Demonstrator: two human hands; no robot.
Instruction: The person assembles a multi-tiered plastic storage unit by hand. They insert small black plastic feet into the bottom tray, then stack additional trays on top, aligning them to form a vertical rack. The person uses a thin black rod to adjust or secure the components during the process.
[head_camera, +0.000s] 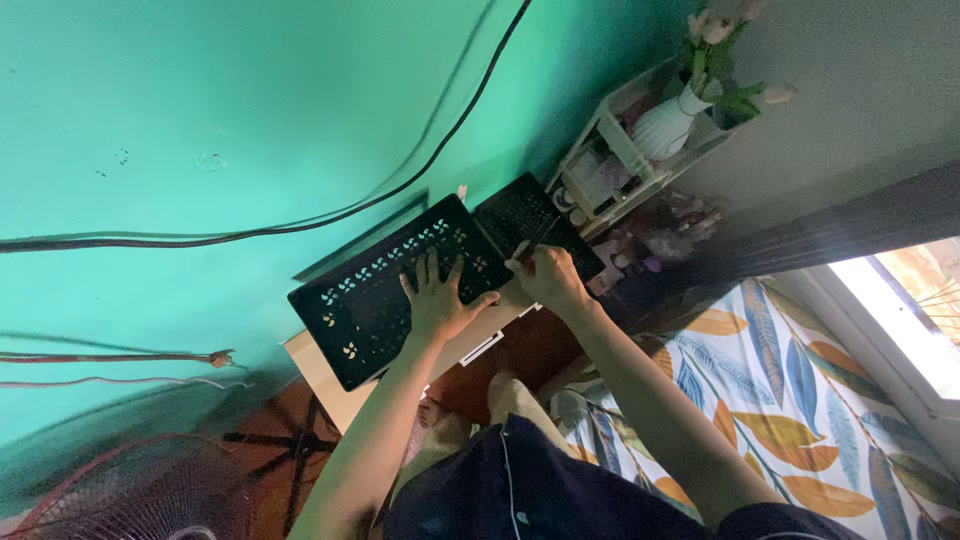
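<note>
Two bare hands work at a small pale table (330, 385) near the middle of the view, seen from above.

At about 8 o'clock, in the lower left corner, sits a red wire fan guard (120, 490), with a dark stand (290, 445) just beside it toward the centre. Above these, from 9 o'clock sweeping up toward 12, black cables (300, 222) run across the green wall (200, 100), and a thinner cable end (218, 357) hangs at 9 o'clock.

On the table lies a black perforated panel (370, 300), flat and tilted in the view, with rows of light cut-out patterns. The left hand (437, 297) lies on the right part of this panel, palm down, fingers spread apart and pressed flat against it. Just right of it, at roughly the centre, the right hand (545, 278) is curled into a loose fist and pinches a thin dark stick-like tool (540, 235), whose tip points up toward 12 o'clock against a second black perforated panel (530, 215). That second panel adjoins the first at its upper right edge; whether the two are joined cannot be told.

Toward 1 o'clock stands a white shelf unit (610, 140) holding small items, with a white ribbed vase (665, 125) of pale flowers on top. At 4 to 5 o'clock spreads a bedsheet (800, 400) printed with orange and blue leaves. At 6 o'clock the person's dark shorts (510, 490) and bare feet show below the table.
</note>
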